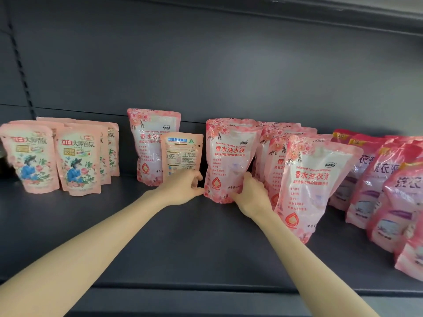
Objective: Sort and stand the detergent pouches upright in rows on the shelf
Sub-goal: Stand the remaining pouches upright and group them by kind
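Head view: the small pouch (182,154) stands upright at mid-shelf with its printed back panel facing out. The left hand (183,189) grips its lower right corner with curled fingers. Just to its right, apart from it, the floral pouch (226,154) stands upright. The right hand (249,194) grips its lower right side. A tall floral pouch (151,133) stands directly behind the small pouch. A row of floral pouches (315,179) leans to the right of the held one. Red and purple pouches (377,179) crowd the far right. Small pink pouches (77,156) stand in rows at left. All rest on the dark shelf (160,236).
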The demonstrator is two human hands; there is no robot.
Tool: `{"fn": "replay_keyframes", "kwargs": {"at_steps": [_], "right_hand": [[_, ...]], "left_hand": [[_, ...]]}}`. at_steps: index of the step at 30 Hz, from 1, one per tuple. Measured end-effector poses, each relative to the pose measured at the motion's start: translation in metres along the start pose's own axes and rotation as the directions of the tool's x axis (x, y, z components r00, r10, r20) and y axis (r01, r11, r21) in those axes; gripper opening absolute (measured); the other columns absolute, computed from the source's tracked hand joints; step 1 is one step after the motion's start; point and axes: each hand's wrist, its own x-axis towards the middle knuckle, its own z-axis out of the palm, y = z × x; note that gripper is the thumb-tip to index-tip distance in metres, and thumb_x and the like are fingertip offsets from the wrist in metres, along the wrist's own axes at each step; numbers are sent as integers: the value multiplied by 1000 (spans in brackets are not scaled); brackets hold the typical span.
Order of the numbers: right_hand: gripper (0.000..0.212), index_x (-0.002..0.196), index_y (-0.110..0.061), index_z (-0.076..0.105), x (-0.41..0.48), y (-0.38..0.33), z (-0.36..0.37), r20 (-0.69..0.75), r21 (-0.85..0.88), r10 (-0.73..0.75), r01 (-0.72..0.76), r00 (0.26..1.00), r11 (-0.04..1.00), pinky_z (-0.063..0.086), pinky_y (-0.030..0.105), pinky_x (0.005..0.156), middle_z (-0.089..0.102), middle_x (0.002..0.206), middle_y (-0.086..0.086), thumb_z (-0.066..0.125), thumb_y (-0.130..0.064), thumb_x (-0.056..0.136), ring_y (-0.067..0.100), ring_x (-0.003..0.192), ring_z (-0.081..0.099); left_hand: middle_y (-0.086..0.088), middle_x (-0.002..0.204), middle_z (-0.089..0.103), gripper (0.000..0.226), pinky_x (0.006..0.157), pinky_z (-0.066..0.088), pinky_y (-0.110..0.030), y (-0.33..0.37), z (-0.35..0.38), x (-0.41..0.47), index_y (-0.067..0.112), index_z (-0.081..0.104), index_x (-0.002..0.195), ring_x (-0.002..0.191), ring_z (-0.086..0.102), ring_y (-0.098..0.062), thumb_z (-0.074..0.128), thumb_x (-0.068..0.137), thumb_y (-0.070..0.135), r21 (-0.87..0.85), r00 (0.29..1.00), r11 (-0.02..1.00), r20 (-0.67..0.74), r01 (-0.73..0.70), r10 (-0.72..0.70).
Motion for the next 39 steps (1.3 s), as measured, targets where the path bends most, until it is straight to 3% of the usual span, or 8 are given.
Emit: {"fn": "replay_keyframes", "kwargs": {"at_steps": [6, 11, 22, 25, 28, 32, 35, 39], "right_hand": [[37, 123, -10, 54, -13, -25, -9, 114, -12, -133, 135, 984, 991, 48, 33, 84, 59, 120, 9, 62, -21, 88, 28, 107, 58], [33, 118, -10, 58, 4, -70, -11, 125, 80, -290, 282, 949, 956, 51, 31, 81, 62, 111, 2, 65, -19, 87, 22, 97, 63], [44, 125, -10, 56, 84, -177, 5, -107, 96, -421, 430, 901, 898, 43, 25, 85, 58, 126, 8, 68, -23, 85, 24, 109, 57], [54, 132, -10, 50, 109, -190, 12, -153, 45, -388, 398, 909, 916, 39, 25, 84, 54, 131, 11, 69, -24, 84, 30, 111, 54], [60, 135, -10, 47, 127, -197, 15, -151, 4, -345, 349, 927, 937, 37, 29, 96, 54, 134, 10, 72, -26, 82, 29, 123, 48], [54, 128, -7, 55, 140, -207, 16, -125, 43, -298, 306, 946, 951, 38, 17, 85, 62, 124, 9, 75, -19, 79, 22, 114, 57], [39, 113, -6, 65, 146, -212, 19, -90, 20, -289, 292, 953, 956, 38, 15, 75, 67, 107, 7, 77, -18, 78, 19, 99, 61], [12, 82, -4, 71, 153, -219, 25, -87, 54, -313, 318, 946, 946, 36, 6, 54, 62, 73, 2, 77, -13, 76, 13, 71, 53]], "left_hand": [[-4, 132, 55, 41, 94, 49, -36, -11, -31, -41, 15, 51, 129, 114, 56, -19, 58, 92, 30, 210, 998, 978, -66, -1, 15], [-3, 127, 59, 39, 92, 49, -40, -28, -77, -54, 18, 55, 127, 110, 59, -20, 61, 90, 27, 229, 980, 973, -198, 30, 16], [-5, 129, 50, 52, 97, 42, -41, -96, -168, 7, 15, 48, 131, 118, 50, -24, 67, 84, 28, 246, 891, 967, -421, -68, 169], [-6, 136, 46, 63, 102, 39, -41, -108, -183, 32, 13, 40, 137, 124, 46, -23, 69, 83, 29, 210, 908, 973, -383, -92, 168], [-7, 125, 58, 65, 98, 44, -37, -116, -193, 54, 11, 45, 133, 113, 55, -22, 75, 78, 25, 80, 950, 989, -277, -127, 145], [-7, 94, 69, 34, 82, 49, -29, -125, -199, 74, 10, 66, 102, 86, 64, -19, 81, 72, 18, 1, 947, 986, -277, -169, 163], [-4, 79, 69, 16, 75, 49, -26, -131, -201, 80, 14, 67, 83, 69, 60, -10, 80, 73, 13, -12, 927, 975, -312, -223, 208], [3, 72, 65, 16, 77, 51, -30, -139, -201, 83, 20, 65, 76, 70, 60, -14, 80, 73, 14, -42, 904, 965, -364, -258, 226]]}}
